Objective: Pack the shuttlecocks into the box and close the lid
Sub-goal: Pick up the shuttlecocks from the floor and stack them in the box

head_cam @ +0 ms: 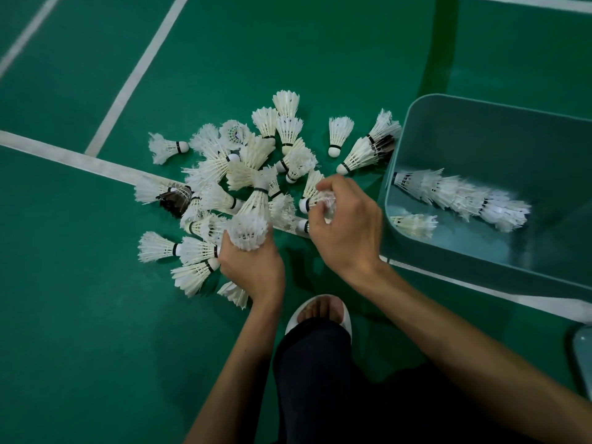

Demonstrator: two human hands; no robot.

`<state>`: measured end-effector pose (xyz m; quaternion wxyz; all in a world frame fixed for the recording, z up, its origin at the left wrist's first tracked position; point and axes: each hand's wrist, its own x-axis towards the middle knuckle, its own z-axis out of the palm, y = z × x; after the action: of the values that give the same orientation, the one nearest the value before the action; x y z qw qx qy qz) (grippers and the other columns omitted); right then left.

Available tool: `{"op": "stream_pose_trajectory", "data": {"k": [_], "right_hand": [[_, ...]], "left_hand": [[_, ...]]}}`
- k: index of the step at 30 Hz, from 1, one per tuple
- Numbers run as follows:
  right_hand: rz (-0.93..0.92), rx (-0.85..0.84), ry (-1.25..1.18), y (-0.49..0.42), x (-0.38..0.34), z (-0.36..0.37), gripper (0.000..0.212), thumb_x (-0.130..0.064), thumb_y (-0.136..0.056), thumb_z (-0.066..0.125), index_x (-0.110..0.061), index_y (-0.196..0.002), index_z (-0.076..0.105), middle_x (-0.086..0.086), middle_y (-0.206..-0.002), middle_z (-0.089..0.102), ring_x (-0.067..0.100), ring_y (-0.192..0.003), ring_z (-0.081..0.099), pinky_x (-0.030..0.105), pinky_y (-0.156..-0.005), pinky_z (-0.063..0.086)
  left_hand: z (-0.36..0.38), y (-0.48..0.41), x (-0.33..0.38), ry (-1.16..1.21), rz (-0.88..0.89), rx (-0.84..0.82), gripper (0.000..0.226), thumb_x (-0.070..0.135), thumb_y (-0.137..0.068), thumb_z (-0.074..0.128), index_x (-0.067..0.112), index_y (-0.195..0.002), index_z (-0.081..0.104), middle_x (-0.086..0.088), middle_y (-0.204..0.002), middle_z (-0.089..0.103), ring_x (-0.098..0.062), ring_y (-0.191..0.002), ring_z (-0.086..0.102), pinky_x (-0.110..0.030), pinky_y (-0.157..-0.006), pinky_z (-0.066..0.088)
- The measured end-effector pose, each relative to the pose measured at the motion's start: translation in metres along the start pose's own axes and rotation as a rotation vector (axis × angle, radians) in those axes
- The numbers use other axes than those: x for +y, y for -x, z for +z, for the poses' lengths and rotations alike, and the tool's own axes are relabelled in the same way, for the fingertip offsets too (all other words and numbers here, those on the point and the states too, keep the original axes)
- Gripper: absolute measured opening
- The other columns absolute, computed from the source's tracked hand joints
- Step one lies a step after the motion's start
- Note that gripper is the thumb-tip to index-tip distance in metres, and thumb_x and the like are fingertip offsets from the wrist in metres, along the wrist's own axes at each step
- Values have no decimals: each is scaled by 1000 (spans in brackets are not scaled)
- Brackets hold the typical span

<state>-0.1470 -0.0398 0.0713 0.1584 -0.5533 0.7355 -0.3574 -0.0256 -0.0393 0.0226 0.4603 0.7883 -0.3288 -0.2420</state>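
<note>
A white slipper [292, 325] stands on green floor [96, 331] with white lines [80, 161].

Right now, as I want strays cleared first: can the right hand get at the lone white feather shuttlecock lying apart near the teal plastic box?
Probably yes: the lone shuttlecock lies just beyond the right hand with green floor around it, though that hand already grips another shuttlecock.

Frayed white feather shuttlecocks [237, 174] with smooth rounded caps (a few feathers are dark brown) on a matt green court floor [288, 43] with flat white painted lines [137, 72], a smooth, faintly glossy teal plastic box [512, 139], and a dark cloth trouser leg [314, 363].
</note>
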Motion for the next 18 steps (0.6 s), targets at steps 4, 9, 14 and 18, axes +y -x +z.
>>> {"op": "stream_pose_trajectory", "data": {"k": [4, 9, 14, 18], "right_hand": [[-55, -28, 4, -9, -13, -19, 18, -14, -89, 61, -12, -106, 65, 2, -100, 71, 20, -79, 66, 39, -69, 56], [-74, -107, 87, -13, -28, -43, 15, -11, -86, 63, -10, -101, 62, 3, -86, 66, 24, -74, 62, 41, -66, 55], [52, -11, -170, -17, -25, -83, 21, -12, -85, 69, -13, -106, 69, -10, -80, 62, 6, -63, 56, 24, -63, 48], [333, 124, -425, -41, 9, -139, 17, -14, -75, 75, -18, -91, 73, -1, -76, 69, 9, -61, 59, 24, -57, 49]], "left_hand": [[-3, 7, 24, -80, 204, 3, 42, 35, -72, 93, 12, -80, 58, 6, -72, 60, -19, -66, 57, -15, -50, 34], [-7, 15, 48, -263, 247, -130, 25, 33, -76, 79, 15, -75, 61, 5, -66, 62, -21, -59, 58, -25, -48, 34], [1, 28, 76, -167, 401, -188, 21, 22, -75, 75, 17, -70, 55, 5, -63, 60, -14, -56, 57, -28, -49, 38], [14, 41, 105, 87, 550, -283, 22, 17, -76, 78, 17, -70, 56, 12, -62, 56, 2, -57, 56, -24, -45, 45]]}}
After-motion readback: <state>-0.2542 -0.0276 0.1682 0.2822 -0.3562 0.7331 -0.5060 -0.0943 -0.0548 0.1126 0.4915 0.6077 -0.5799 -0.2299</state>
